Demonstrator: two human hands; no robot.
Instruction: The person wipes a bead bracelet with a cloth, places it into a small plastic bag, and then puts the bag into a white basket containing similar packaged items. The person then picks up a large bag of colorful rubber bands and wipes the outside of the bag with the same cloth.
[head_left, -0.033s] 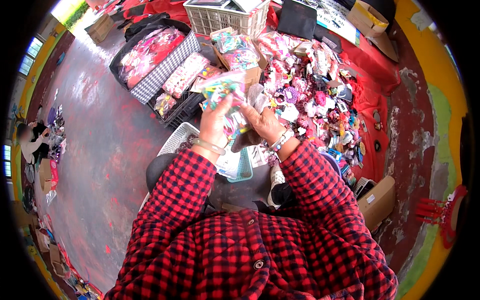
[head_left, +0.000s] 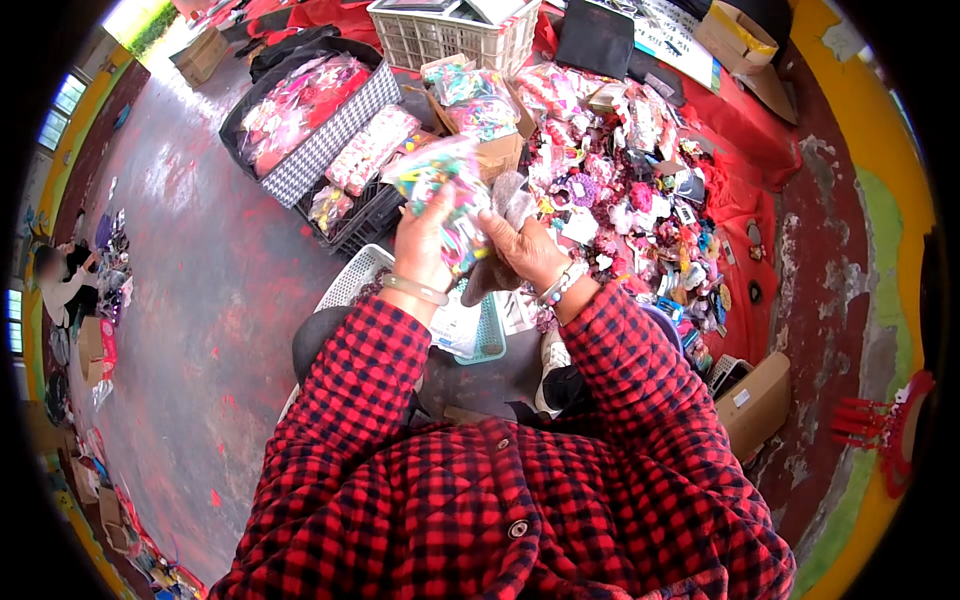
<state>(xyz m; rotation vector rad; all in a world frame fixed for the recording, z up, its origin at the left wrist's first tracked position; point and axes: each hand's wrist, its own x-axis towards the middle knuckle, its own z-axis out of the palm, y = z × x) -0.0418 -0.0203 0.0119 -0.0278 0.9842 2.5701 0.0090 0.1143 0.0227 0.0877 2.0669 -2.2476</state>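
My left hand (head_left: 423, 245) is closed around a clear plastic bag (head_left: 436, 172) full of small colourful pieces, too blurred to name. Close beside it, my right hand (head_left: 532, 248) has its thumb and fingers curled in at the bag's right side. A soft grey-brown fabric piece (head_left: 513, 198) is gripped in that right hand, with one end sticking up past the fingers and the other hanging below. Under my hands, a light green plastic basket (head_left: 489, 335) holds a white packet (head_left: 457, 326). A white basket (head_left: 350, 277) sits to its left.
Ahead on the left stand a houndstooth-sided box (head_left: 325, 130) of bagged goods and a black crate (head_left: 350, 235). A cardboard box (head_left: 500, 155) holds more bags. Hair accessories (head_left: 620, 200) are heaped on red cloth to the right. Another person (head_left: 70, 275) sits far left.
The bag has tilted and shifted slightly left with my left hand, leaving a little more space from my right fingers. The grey-brown piece stays in my right hand.
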